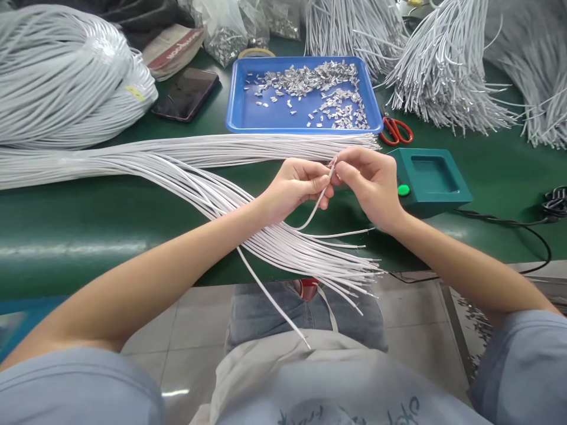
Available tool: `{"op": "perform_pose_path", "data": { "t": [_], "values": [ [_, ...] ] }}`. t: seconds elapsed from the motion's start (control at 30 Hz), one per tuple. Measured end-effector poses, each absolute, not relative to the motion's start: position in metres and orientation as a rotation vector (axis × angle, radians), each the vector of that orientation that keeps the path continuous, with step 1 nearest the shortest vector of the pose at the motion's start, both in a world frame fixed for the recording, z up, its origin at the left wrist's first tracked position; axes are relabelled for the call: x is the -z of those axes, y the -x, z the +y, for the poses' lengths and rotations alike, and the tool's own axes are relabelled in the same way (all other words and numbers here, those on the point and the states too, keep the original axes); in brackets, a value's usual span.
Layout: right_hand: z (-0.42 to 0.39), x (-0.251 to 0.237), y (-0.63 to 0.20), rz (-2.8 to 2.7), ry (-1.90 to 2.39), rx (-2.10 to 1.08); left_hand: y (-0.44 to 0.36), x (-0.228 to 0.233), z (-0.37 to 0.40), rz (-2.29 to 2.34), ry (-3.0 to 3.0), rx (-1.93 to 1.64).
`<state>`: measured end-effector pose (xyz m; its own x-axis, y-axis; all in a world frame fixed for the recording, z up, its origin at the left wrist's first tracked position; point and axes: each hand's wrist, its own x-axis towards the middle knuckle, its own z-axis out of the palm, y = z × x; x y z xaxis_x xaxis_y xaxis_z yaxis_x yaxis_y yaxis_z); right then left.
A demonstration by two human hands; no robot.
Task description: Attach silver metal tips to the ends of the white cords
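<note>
My left hand pinches a single white cord near its upper end, over the front of the green table. My right hand meets it from the right, fingertips closed on the cord's tip; whether a metal clip sits there I cannot tell. A fan of many white cords lies under my left forearm, ends hanging over the table edge. Behind my hands stands a blue tray with several small metal clips.
A teal box with a green button sits right of my right hand, red-handled scissors behind it. A big coil of white cord fills the far left, a dark phone beside it. Cord bundles lie at the back right. A black cable trails right.
</note>
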<state>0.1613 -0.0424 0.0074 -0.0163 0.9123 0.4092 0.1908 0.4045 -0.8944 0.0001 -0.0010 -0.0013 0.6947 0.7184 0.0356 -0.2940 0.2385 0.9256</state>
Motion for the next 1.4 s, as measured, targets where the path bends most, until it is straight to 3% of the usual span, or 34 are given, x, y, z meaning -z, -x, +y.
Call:
{"op": "perform_pose_path", "data": {
  "t": [0.5,1.0,1.1,1.3,1.4],
  "values": [
    [-0.044,-0.006,-0.164,-1.682,0.988,-0.549,-0.002,0.0,-0.007,0.596,-1.395,-0.92],
    [-0.04,-0.006,-0.168,-1.927,0.806,0.195,0.001,-0.009,-0.008,0.377,-1.477,-0.827],
    [-0.047,-0.01,-0.165,-1.852,0.912,-0.066,0.002,-0.011,-0.009,0.475,-1.655,-0.924],
    [-0.055,-0.023,-0.154,-1.27,1.003,-1.542,0.014,-0.006,0.007,0.657,-2.329,-1.161],
    [-0.055,-0.029,-0.152,-1.12,0.949,-1.862,0.015,-0.006,0.006,0.641,-2.38,-1.193]
  ]
}}
